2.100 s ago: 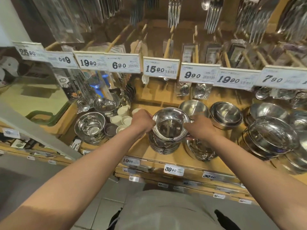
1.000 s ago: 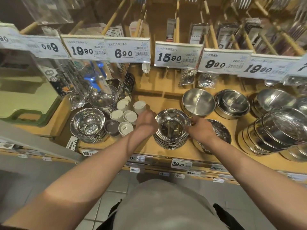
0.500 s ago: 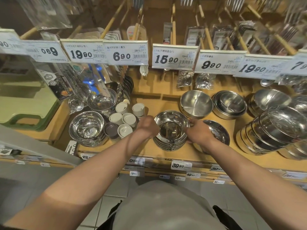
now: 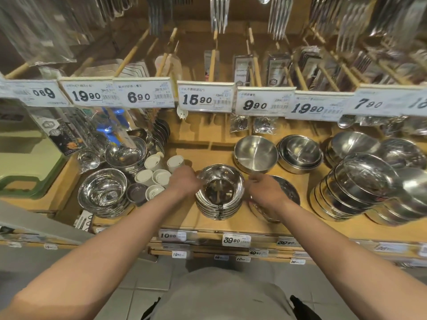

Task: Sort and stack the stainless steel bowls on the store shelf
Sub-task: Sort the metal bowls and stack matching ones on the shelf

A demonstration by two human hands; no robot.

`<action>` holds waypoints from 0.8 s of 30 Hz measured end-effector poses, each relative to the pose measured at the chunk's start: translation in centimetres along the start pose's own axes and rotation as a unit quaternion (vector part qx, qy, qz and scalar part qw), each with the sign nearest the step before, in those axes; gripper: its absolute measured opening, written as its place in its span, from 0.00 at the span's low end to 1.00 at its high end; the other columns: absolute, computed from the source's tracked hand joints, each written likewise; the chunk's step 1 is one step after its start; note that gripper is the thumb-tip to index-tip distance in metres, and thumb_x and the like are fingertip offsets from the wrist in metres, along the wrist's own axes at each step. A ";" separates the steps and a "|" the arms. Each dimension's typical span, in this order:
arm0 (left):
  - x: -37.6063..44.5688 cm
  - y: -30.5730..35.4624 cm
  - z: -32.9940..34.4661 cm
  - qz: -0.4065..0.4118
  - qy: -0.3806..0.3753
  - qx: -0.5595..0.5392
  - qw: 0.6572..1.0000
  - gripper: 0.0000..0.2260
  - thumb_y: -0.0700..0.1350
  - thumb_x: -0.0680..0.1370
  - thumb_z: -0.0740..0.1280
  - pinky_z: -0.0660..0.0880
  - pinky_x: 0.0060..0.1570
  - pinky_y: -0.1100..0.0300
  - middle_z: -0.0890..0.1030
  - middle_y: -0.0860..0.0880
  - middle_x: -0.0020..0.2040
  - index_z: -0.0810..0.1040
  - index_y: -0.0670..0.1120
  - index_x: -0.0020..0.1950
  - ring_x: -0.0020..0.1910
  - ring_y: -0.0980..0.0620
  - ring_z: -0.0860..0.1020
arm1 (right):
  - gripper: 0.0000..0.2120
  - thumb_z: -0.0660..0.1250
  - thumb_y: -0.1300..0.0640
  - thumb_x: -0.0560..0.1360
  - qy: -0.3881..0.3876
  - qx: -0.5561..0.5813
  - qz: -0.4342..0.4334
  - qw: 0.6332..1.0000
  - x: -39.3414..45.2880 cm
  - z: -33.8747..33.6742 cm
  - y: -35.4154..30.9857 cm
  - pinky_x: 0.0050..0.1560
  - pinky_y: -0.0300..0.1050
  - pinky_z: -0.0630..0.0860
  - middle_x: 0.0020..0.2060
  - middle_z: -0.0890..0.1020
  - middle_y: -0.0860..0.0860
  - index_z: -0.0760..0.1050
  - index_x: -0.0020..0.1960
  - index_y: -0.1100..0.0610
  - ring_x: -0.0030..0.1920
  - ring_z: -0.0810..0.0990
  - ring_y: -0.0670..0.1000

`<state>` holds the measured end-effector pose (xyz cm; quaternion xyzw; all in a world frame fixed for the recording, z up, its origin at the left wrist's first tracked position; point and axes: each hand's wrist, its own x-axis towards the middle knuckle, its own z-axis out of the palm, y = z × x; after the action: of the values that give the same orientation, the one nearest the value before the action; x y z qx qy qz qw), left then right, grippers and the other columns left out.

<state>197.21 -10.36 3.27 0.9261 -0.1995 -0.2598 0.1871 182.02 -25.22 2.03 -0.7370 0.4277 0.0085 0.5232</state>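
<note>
While both hands, left hand (image 4: 184, 181) and right hand (image 4: 265, 192), grip the bowl stack (image 4: 219, 197), the wooden shelf (image 4: 208, 155) beneath holds price tags (image 4: 204, 99).

Price tags (image 4: 204, 99) clipped along the upper rail read 19.90, 6.90, 15.90, 9.90, 19.90 and 7.90. On the shelf edge (image 4: 208, 229) below, labels (image 4: 236, 240) read 10.00 and, apparently, 39.90; smaller ones are blurred.

Stack of shiny stainless steel bowls (image 4: 219, 195), nested upright, mouths up, at the front centre of the wooden shelf (image 4: 203, 155). Top bowl (image 4: 220, 184) sits seated in the stack, its polished interior mirror-bright, rim rolled outward.
</note>
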 end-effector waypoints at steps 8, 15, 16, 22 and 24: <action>0.4 3.9 -2.3 0.075 0.083 -0.084 0.990 0.19 0.55 0.77 0.72 0.72 0.45 0.62 0.82 0.54 0.47 0.81 0.44 0.61 0.46 0.54 0.80 | 0.14 0.65 0.50 0.79 0.106 0.097 -0.038 0.989 -0.9 -9.1 1.9 0.47 0.57 0.82 0.34 0.81 0.48 0.79 0.42 0.59 0.37 0.81 0.50; 3.3 7.4 -0.5 0.054 0.021 -0.113 0.992 0.05 0.48 0.80 0.68 0.73 0.49 0.58 0.82 0.50 0.46 0.82 0.48 0.49 0.48 0.48 0.79 | 0.16 0.63 0.52 0.80 0.105 0.098 -0.027 0.989 -0.7 -10.2 4.7 0.43 0.49 0.74 0.33 0.77 0.51 0.75 0.40 0.61 0.37 0.76 0.52; 3.8 7.7 -0.1 0.055 0.006 -0.112 0.992 0.06 0.46 0.80 0.67 0.73 0.46 0.59 0.82 0.49 0.44 0.81 0.47 0.47 0.46 0.49 0.79 | 0.15 0.63 0.51 0.80 0.106 0.086 -0.020 0.990 -0.7 -10.0 5.1 0.43 0.48 0.72 0.33 0.78 0.50 0.75 0.39 0.58 0.37 0.76 0.51; 7.3 10.5 1.8 -0.001 -0.073 -0.088 0.993 0.18 0.51 0.84 0.58 0.77 0.56 0.54 0.81 0.39 0.62 0.81 0.42 0.62 0.63 0.39 0.78 | 0.13 0.63 0.49 0.81 0.147 0.059 0.014 0.987 -0.7 -8.9 6.0 0.41 0.45 0.71 0.33 0.80 0.45 0.77 0.40 0.50 0.38 0.78 0.48; 9.1 11.0 2.7 -0.025 -0.122 -0.142 0.982 0.17 0.44 0.84 0.60 0.77 0.45 0.64 0.77 0.37 0.68 0.76 0.38 0.69 0.66 0.39 0.76 | 0.10 0.62 0.51 0.82 0.153 0.058 0.011 0.986 -0.7 -8.5 6.0 0.38 0.40 0.70 0.34 0.80 0.44 0.77 0.43 0.49 0.38 0.78 0.47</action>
<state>199.85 -24.65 2.41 0.8564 -0.1588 -0.4008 0.2842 174.03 -31.90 1.65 -0.6930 0.5107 -0.1235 0.4937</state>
